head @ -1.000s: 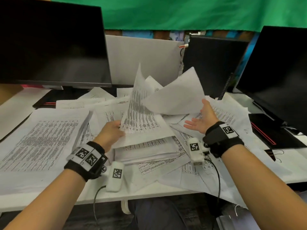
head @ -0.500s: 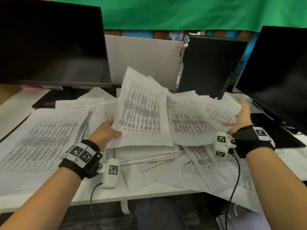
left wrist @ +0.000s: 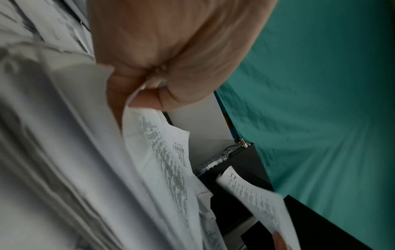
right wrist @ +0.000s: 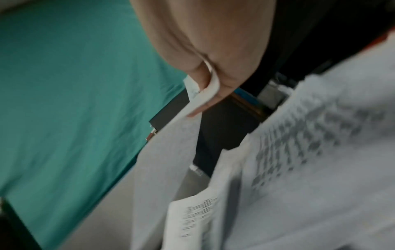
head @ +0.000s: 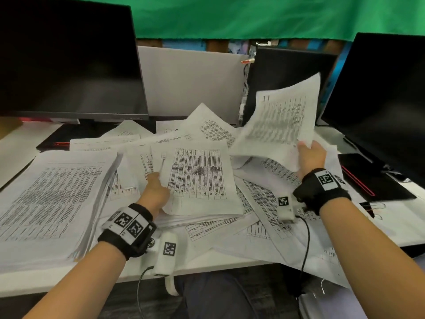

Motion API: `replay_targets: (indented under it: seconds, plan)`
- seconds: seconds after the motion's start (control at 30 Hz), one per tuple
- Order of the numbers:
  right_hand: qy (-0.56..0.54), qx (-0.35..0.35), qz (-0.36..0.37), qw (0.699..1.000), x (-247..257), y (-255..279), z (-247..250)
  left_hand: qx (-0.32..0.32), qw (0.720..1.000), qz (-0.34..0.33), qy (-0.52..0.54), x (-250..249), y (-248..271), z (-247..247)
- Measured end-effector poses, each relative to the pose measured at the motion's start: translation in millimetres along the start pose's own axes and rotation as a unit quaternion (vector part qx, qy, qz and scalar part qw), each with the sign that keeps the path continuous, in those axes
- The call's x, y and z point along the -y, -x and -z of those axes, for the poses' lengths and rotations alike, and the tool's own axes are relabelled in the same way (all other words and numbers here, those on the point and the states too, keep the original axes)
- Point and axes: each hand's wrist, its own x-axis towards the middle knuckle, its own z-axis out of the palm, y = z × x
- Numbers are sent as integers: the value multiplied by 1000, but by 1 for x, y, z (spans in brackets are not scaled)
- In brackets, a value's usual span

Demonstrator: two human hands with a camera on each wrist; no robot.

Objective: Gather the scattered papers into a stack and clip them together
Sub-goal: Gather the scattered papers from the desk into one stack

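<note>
Printed sheets lie scattered over the white desk [head: 207,263]. My left hand [head: 154,187] grips the left edge of a small gathered pile of papers [head: 197,180] at the desk's middle; in the left wrist view the fingers [left wrist: 147,94] pinch that edge. My right hand [head: 310,155] pinches a single printed sheet [head: 280,120] and holds it raised and tilted above the right part of the desk; the right wrist view shows the sheet's edge [right wrist: 205,94] between thumb and fingers. A thick stack of papers [head: 50,199] rests at the left. Black binder clips [head: 370,208] lie at the right.
A dark monitor [head: 69,56] stands at the back left and another monitor [head: 379,93] at the right. A black computer case [head: 282,74] and a grey panel [head: 188,79] stand behind the papers. A black pad with red lines [head: 372,178] lies at the right. Sheets overhang the front edge.
My right hand has taken hold of a sheet at the right and lifted it up. The sheets in my left hand have come down flat onto the middle pile.
</note>
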Motion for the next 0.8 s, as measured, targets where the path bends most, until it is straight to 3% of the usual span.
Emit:
replay_targets:
  seconds: [0.1, 0.27, 0.37, 0.53, 0.67, 0.8]
  plan:
    - [-60, 76, -66, 993, 6, 14, -23, -12, 1000, -16, 10, 0, 2, -3]
    - [22, 258, -105, 960, 7, 52, -62, -21, 1000, -18, -10, 5, 7, -5]
    - [90, 317, -85, 940, 5, 69, -81, -18, 1000, -14, 8, 9, 6, -4]
    - [210, 346, -61, 912, -8, 84, -95, -4, 1000, -1, 0, 14, 8, 3]
    - [242, 353, -70, 901, -16, 94, -99, -60, 998, 22, -23, 17, 0, 13]
    - [273, 369, -75, 885, -8, 104, -98, -21, 998, 61, -25, 10, -4, 7]
